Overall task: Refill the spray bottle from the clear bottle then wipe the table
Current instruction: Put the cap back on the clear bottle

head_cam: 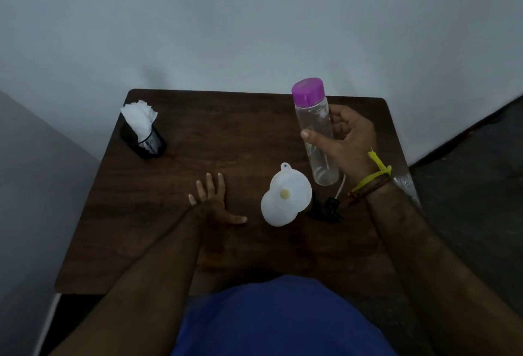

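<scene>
Head view: my right hand is wrapped round the clear bottle, thumb across the front, fingers behind, bottle lifted off the table and roughly upright. Purple cap sits on top, above the grip, so no pouring yet. Can't tell how much liquid is inside; looks near clear.

Below and left of that grip: white spray bottle w/ a funnel seated in its neck. Black sprayer head lies just below the held bottle, dip tube toward my wrist.

Left hand is flat on the table, fingers spread, holding nothing.

Step, I judge: pre-pour. Next needs the left hand up to unscrew the cap, then tilt over the funnel. Tissue holder waits far left for the wipe.
</scene>
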